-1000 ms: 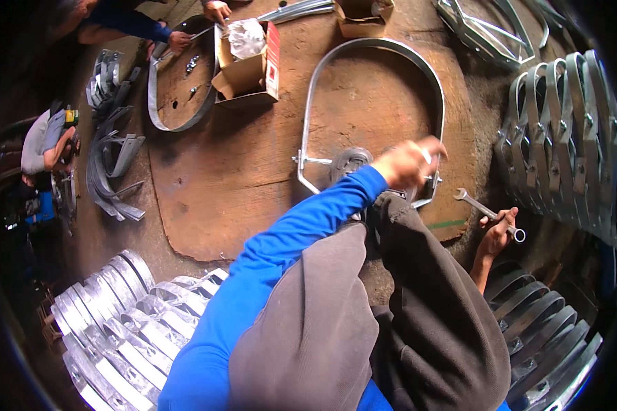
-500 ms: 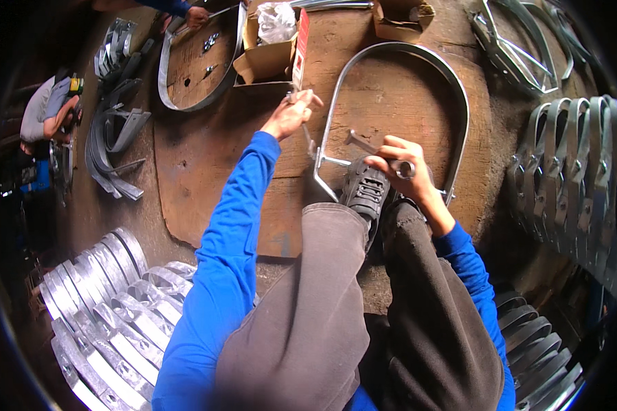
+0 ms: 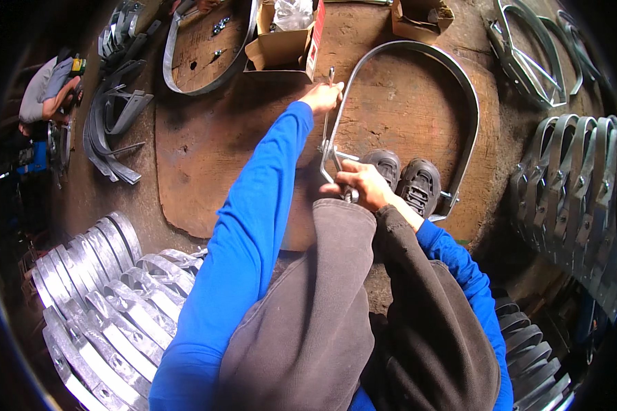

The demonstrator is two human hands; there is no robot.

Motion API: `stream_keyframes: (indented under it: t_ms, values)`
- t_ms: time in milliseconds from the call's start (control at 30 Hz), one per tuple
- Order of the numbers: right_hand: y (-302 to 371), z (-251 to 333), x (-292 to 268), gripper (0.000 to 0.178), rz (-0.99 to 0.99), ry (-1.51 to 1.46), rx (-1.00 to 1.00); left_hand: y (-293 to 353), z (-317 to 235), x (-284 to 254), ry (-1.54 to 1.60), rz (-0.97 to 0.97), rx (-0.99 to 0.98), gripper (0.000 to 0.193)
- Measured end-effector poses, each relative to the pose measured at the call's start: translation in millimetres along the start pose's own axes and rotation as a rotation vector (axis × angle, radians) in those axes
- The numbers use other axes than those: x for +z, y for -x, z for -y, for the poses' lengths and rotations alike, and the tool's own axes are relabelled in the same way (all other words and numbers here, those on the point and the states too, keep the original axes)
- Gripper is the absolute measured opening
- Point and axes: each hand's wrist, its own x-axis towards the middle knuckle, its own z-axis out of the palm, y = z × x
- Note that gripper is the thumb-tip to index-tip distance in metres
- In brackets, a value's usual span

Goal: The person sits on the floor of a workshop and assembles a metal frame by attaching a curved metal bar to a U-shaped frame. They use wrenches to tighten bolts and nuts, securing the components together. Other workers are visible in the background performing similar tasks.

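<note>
A rounded metal band hoop (image 3: 474, 103) lies on the wooden board in front of me, with a bolt joint (image 3: 328, 148) at its lower left corner. My left hand (image 3: 322, 98) is closed round a slim wrench (image 3: 332, 74), which runs down along the hoop's left side to that joint. Near the same corner, my right hand (image 3: 365, 182) grips a second wrench (image 3: 351, 196). Its ring end shows below my fingers, and its other end reaches up to the joint. My shoes (image 3: 419, 183) stand inside the hoop's lower part.
Open cardboard boxes (image 3: 281, 51) stand beyond the hoop, one holding a plastic bag. Another hoop (image 3: 168, 65) lies far left with loose bolts inside. Stacked metal bands (image 3: 110, 301) fill the near left; more hang in a row (image 3: 562, 178) at right. A person (image 3: 44, 96) crouches far left.
My right hand has moved left and down, bringing its wrench to the hoop's corner joint. My left hand has shifted right and slightly up, its wrench now beside the hoop.
</note>
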Motion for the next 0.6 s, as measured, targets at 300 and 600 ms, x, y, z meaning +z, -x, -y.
stream_keyframes:
  t_ms: [300,600]
  values:
    - [-10.7,17.9,5.7,0.034,0.111,0.072,-0.004,16.5,4.9,18.8,-0.181,-0.114,0.127,0.049]
    - [-65.3,-31.6,-23.6,0.055,-0.157,-0.086,0.455,170.4,55.2,54.3,-0.247,-0.359,0.598,0.021]
